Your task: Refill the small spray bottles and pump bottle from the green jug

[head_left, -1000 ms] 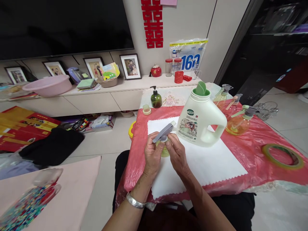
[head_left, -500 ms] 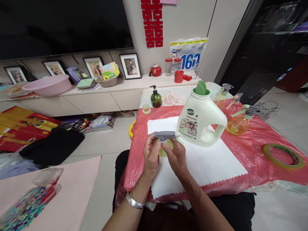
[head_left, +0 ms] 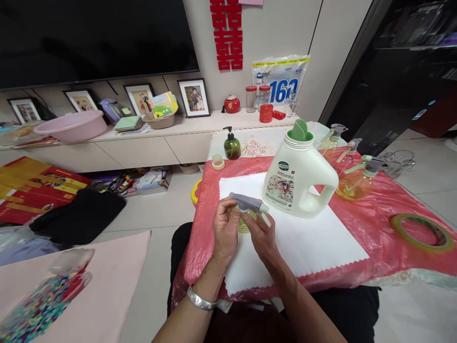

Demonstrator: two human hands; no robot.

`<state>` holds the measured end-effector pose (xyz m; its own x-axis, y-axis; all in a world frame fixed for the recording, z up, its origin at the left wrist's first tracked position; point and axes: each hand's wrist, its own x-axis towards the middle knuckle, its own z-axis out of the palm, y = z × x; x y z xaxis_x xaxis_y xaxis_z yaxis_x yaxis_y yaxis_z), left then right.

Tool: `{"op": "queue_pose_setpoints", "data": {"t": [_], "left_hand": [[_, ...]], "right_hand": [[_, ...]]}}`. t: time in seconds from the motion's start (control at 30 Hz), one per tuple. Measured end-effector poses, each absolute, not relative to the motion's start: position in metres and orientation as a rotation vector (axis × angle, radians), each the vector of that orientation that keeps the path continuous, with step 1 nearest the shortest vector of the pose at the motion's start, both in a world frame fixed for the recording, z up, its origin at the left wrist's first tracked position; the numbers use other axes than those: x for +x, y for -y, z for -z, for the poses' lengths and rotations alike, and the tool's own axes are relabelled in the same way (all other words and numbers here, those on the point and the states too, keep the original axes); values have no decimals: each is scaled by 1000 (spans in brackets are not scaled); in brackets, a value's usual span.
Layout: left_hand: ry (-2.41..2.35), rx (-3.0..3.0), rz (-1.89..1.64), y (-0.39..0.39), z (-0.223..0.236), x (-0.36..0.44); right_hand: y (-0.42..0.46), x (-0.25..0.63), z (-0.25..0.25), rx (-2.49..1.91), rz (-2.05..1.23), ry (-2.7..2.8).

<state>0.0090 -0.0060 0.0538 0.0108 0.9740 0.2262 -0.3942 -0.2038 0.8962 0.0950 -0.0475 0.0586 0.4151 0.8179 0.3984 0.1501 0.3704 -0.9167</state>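
Between my two hands, on the white cloth [head_left: 310, 247], is a small clear spray bottle [head_left: 245, 224] with yellowish liquid and a grey trigger head [head_left: 248, 202]. My left hand [head_left: 225, 228] is closed around the neck and the rear of the head. My right hand [head_left: 263, 233] grips the other side, its thumb near the collar; the nozzle end points to the right over it. Just beyond my right hand stands a large white detergent jug [head_left: 300, 176], uncapped, with a green spout in its mouth. The fingers hide much of the bottle.
Several filled spray bottles [head_left: 359, 183] stand at the right, behind a roll of tape [head_left: 423, 231]. A green pump bottle [head_left: 232, 146] and a pale cap [head_left: 218, 162] are at the back left. Red plastic sheeting [head_left: 203, 238] covers the table.
The grey trigger head has turned on the bottle, so its nozzle end now angles down to the right, towards me. Both hands stay around the bottle's neck.
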Motion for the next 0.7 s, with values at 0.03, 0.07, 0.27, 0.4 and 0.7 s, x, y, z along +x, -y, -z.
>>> {"op": "queue_pose_setpoints", "data": {"t": [0.03,0.07,0.27,0.4,0.7], "left_hand": [[-761,1098,-1498,5,-54,9],[-762,1108,-1502,5,-54,8],[-737,1138,-1477,9,-60,5],[-702,1165,-1449,11,-60,3],[-689,1220,-1486,7,-59,5]], "right_hand": [[48,94,-57,-1128,-557,1074],[48,94,-56,-1124,-557,1070],[47,97,-48,-1096,-541,1078],[48,101,-53,-1066,-544,1154],[47,103,-55,-1030,-577,1135]]}}
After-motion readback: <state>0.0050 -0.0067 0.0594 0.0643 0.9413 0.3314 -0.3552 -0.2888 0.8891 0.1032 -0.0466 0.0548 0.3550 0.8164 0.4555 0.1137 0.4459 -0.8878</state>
